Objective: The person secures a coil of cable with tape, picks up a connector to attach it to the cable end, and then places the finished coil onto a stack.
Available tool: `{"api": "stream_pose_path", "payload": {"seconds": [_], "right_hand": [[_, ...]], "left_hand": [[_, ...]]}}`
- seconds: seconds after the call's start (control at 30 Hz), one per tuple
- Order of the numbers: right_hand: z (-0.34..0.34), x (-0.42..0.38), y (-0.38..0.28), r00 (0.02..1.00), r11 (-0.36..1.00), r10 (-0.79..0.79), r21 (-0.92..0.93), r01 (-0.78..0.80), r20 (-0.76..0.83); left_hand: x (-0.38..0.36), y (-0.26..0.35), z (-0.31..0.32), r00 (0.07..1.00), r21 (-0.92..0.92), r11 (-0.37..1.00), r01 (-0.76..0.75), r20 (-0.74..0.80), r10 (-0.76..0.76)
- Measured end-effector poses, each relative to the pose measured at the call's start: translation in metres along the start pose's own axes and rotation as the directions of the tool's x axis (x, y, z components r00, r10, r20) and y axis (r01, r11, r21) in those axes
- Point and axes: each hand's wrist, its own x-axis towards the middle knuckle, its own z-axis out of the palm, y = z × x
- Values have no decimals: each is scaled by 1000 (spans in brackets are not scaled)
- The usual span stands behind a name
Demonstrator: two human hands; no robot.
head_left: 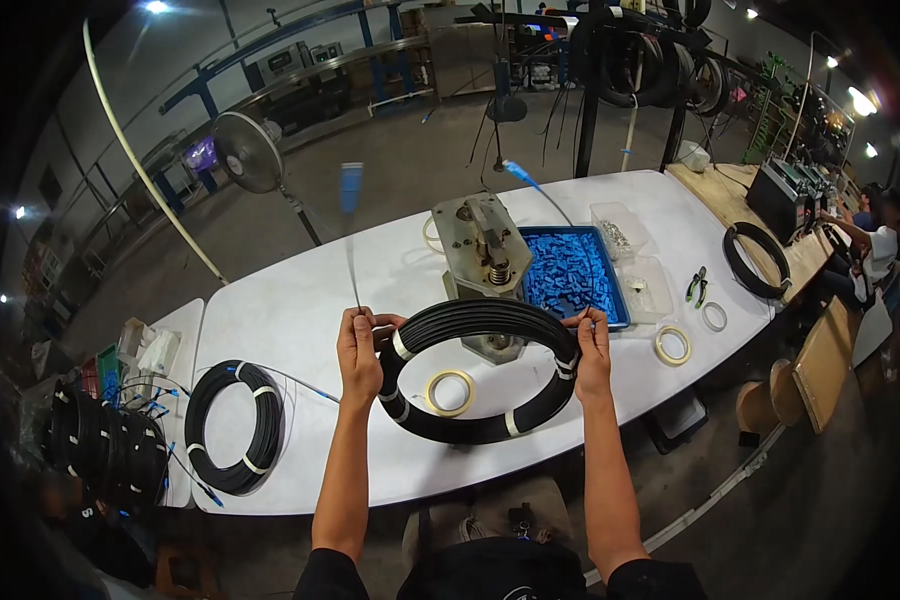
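your left hand (pixel 363 350) and right hand (pixel 592 352), fingers pinched closed, held the black coil (pixel 485 318) between them over the table (pixel 300 290), its long axis running hand to hand (neither was nearer).

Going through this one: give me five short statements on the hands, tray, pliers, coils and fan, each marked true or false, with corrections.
1. Both the left hand and the right hand hold the black coil. True.
2. The tray is filled with black parts. False: the tray holds blue parts.
3. The pliers lie inside the tray. False: the pliers lie on the table, right of it.
4. Another coil lies on the table, left of the held one. True.
5. The fan stands on the table. False: the fan stands beyond it.
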Motion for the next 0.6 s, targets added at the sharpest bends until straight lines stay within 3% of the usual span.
{"api": "stream_pose_path", "payload": {"seconds": [0.6], "right_hand": [[-2, -2, -1, 999, 976, -44, -214, 49, 29]], "left_hand": [[1, -9, 1, 999, 42, 998, -48, -8, 48]]}}
